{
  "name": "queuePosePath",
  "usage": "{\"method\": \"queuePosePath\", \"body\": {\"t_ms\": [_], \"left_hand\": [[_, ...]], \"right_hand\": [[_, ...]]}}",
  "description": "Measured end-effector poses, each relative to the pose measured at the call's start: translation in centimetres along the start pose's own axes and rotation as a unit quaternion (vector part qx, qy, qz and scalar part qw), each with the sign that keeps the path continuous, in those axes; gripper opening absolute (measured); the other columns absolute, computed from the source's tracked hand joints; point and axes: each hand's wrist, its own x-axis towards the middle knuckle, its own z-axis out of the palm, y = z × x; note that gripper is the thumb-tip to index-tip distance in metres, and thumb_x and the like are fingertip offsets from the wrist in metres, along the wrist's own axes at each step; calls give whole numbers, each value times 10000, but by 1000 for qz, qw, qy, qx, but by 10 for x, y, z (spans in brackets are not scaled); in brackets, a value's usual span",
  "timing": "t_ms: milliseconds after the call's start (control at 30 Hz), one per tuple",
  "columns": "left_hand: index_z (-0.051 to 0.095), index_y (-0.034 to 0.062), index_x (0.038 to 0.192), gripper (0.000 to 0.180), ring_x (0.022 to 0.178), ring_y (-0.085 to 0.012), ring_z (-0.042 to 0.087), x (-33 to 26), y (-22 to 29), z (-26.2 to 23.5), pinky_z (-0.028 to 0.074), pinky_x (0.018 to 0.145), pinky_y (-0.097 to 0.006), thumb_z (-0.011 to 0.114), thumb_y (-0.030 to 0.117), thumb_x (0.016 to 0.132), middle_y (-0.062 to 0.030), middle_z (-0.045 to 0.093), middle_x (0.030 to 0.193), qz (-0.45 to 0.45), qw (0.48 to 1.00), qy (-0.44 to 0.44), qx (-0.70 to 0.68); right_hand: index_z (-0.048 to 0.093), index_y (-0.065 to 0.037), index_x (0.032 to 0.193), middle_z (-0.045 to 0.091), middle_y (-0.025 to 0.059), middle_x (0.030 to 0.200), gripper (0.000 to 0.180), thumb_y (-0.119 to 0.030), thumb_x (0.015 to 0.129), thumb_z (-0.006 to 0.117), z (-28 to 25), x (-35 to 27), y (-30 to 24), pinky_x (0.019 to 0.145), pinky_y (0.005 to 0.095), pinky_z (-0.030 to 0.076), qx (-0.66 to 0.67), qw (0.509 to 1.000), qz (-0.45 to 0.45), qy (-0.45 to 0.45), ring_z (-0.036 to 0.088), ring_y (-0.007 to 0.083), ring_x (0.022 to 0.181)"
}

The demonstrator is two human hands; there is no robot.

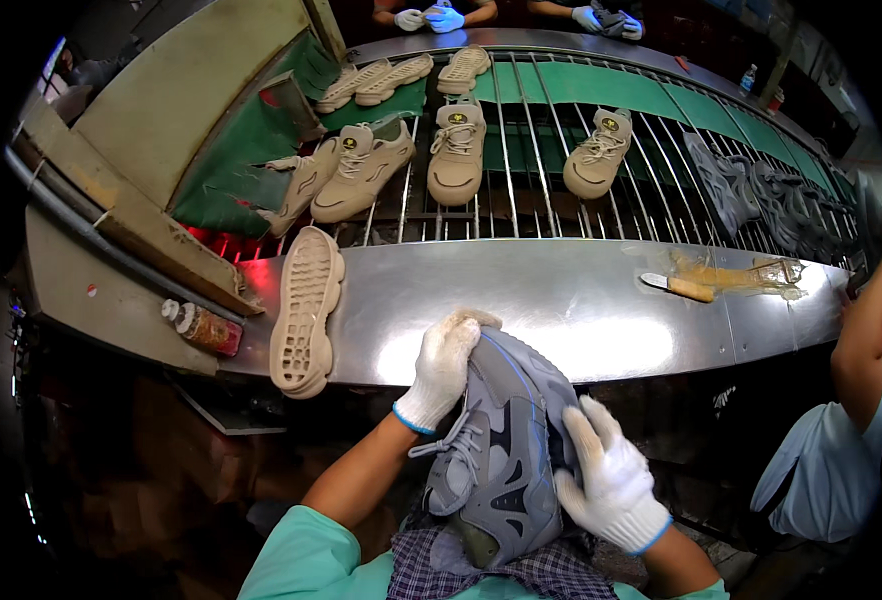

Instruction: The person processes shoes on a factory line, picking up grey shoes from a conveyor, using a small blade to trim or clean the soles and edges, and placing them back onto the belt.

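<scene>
A grey sneaker (506,440) with pale laces lies tilted over my lap, its toe pointing away from me and its grey sole (539,365) along the right side. My left hand (446,370), in a white knit glove, is closed around the toe end. Against the sole side rests my right hand (611,480), gloved too, its fingers and thumb gripping the shoe's edge; the fingertips are partly hidden. On the metal ledge (411,290) to the left stands a loose beige sole (306,310), tread pattern facing up, its near end reaching over the edge.
Behind the ledge, a roller rack (506,150) bears beige sneakers (456,155), beige soles (391,80) and dark grey shoe parts (726,185). A short-bladed knife (679,287) lies by a glue stain. A bottle (201,327) is at left. Co-workers' gloved hands (444,18) are across; another person's arm (866,290) is right.
</scene>
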Motion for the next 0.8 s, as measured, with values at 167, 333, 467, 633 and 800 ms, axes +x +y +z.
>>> {"method": "queuePosePath", "body": {"t_ms": [167, 333, 467, 633, 800], "left_hand": [[730, -86, 1119, 443, 996, -207, 667, 6, 3, 0, 516, 959, -327, 495, 278, 1026, -163, 752, 1074, 2, 999, -23, 29], [729, -85, 1141, 438, 1024, -195, 674, 16, 2, -2, 517, 978, -324, 497, 270, 1035, -159, 757, 1109, -1, 995, -50, 88], [729, -83, 1159, 394, 1049, -190, 677, 19, -3, 1, 519, 1002, -328, 518, 225, 1035, -152, 760, 1137, -32, 997, -51, 38], [732, -70, 1172, 355, 1048, -183, 683, 23, -2, -5, 532, 992, -334, 549, 206, 1044, -144, 763, 1131, -13, 996, -50, 69], [749, -45, 1113, 339, 1008, -248, 721, 34, 12, -28, 554, 967, -370, 525, 192, 1019, -170, 773, 1085, -17, 971, -138, 193]], "right_hand": [[607, -52, 1411, 651, 252, 1303, 561, -49, 866, 740, 23, 55, 13, 786, 461, 628, -32, 992, -58, 111, 741, 401, 926], [622, -107, 1388, 711, 145, 1189, 411, -159, 985, 686, 26, 110, 26, 751, 459, 625, -24, 999, -22, 25, 750, 362, 897], [626, -96, 1358, 752, 176, 1016, 364, -336, 1092, 562, 32, 144, 36, 710, 491, 617, -4, 998, 14, -54, 756, 364, 823], [644, -59, 1277, 762, 213, 871, 340, -332, 1113, 526, 39, 156, 39, 724, 502, 613, 75, 997, 1, -22, 760, 375, 764], [461, -15, 1549, 698, 290, 1222, 651, -322, 1010, 659, -4, 93, 27, 870, 487, 618, 161, 987, 11, -27, 748, 424, 1017]]}}
